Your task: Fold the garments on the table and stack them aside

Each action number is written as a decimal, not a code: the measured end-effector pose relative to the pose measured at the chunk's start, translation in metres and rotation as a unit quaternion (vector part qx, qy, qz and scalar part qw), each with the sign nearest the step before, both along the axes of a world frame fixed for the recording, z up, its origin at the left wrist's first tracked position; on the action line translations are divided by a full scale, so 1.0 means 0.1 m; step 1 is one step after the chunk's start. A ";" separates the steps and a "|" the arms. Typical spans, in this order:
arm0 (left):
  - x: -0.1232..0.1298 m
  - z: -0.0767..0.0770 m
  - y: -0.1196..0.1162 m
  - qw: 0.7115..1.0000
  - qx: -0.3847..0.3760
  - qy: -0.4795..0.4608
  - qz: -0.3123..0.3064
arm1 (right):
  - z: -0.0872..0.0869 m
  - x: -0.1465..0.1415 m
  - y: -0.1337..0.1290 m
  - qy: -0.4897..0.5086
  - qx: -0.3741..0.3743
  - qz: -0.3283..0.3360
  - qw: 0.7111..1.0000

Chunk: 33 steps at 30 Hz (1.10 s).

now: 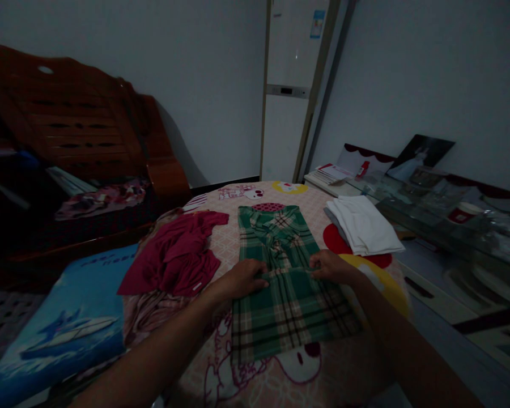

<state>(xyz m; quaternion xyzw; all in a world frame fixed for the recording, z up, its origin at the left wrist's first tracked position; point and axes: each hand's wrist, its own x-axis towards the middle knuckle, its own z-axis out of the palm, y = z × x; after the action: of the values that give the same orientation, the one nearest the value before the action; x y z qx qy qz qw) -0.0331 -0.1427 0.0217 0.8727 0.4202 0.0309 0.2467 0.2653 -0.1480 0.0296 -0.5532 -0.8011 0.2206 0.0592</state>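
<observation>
A green plaid shirt [280, 317] lies on the patterned tablecloth [233, 226], its collar part at the far end and its sides folded in. My left hand [247, 277] pinches the cloth at the shirt's left side, about halfway along. Across from it, my right hand [329, 266] grips the shirt's right side at the same height. A slightly raised fold of cloth runs between the two hands.
Crumpled dark red clothes [174, 255] lie left of the shirt. Folded white cloth [363, 224] sits at the right. Beyond stand a glass-topped cabinet [425, 207] with a paper cup [463, 212], a wooden bench [85, 136] and a blue box [76, 323].
</observation>
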 end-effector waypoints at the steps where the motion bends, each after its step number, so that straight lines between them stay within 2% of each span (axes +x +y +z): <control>1: -0.01 -0.01 0.00 1.000 -0.004 -0.016 0.001 | 0.00 0.01 -0.01 0.012 0.009 0.002 1.000; 6: -0.04 0.02 0.04 0.996 -0.038 -0.082 -0.015 | 0.05 0.03 -0.06 0.032 0.034 -0.012 0.999; 11: -0.03 0.24 0.20 0.996 0.019 -0.080 -0.015 | 0.17 0.04 0.08 0.035 0.053 -0.020 0.998; 15: -0.03 0.40 0.51 0.992 0.119 -0.010 0.030 | 0.27 0.02 0.41 0.025 0.120 -0.038 0.992; 19: -0.02 0.43 0.90 0.976 0.192 0.042 0.092 | 0.35 -0.13 0.80 -0.028 0.185 -0.086 0.979; 24: 0.01 0.41 1.34 0.964 0.223 0.060 0.130 | 0.46 -0.33 1.20 -0.108 0.231 -0.130 0.958; 28: 0.03 0.48 1.64 0.955 0.242 0.076 0.155 | 0.52 -0.41 1.49 -0.161 0.252 -0.150 0.943; 33: 0.05 0.53 1.98 0.948 0.251 0.088 0.175 | 0.53 -0.51 1.81 -0.193 0.260 -0.156 0.933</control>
<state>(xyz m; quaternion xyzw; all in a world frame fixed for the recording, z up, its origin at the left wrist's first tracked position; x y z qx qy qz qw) -0.0285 0.0555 0.0743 0.8184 0.5650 0.1010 -0.0277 0.2143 0.0333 0.0823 -0.6681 -0.7304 -0.1182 0.0788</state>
